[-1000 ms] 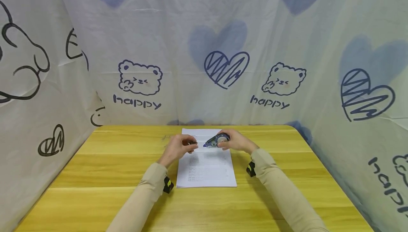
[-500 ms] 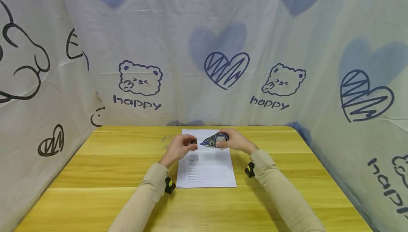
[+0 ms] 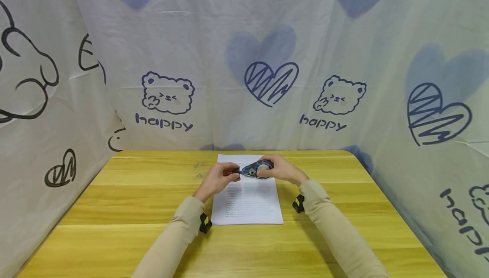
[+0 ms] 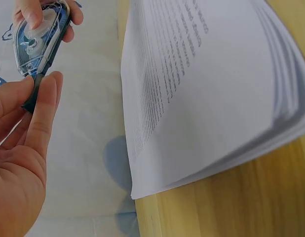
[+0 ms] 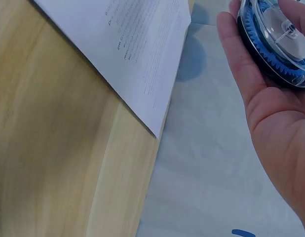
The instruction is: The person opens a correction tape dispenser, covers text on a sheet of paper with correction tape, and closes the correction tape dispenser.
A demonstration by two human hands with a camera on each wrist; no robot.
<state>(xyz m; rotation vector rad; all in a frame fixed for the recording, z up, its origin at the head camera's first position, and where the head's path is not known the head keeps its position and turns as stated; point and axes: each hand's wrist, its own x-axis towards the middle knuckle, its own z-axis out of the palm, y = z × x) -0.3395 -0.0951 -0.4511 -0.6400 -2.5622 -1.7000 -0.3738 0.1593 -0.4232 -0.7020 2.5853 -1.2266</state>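
Observation:
My right hand [image 3: 283, 169] grips a correction tape [image 3: 258, 169] with a clear body and blue gear wheels inside, its tip pointing left. The thumb lies across the body in the right wrist view, where the tape [image 5: 276, 44] is cut off by the frame edge. Between thumb and fingers, my left hand [image 3: 216, 179] pinches a small dark cap [image 4: 31, 102]. In the left wrist view this cap meets the tape's narrow tip; how far it covers the tip is hidden by the fingers. Both hands are above a stack of printed paper [image 3: 248, 203].
The paper stack lies on a yellow wood-grain table [image 3: 145, 210], its far end near the back edge. A white curtain [image 3: 225, 112] with hearts and bears hangs behind and at both sides.
My left hand has moved slightly right with the cap, and the tape has shifted a little left. The gap between cap and tape tip has closed.

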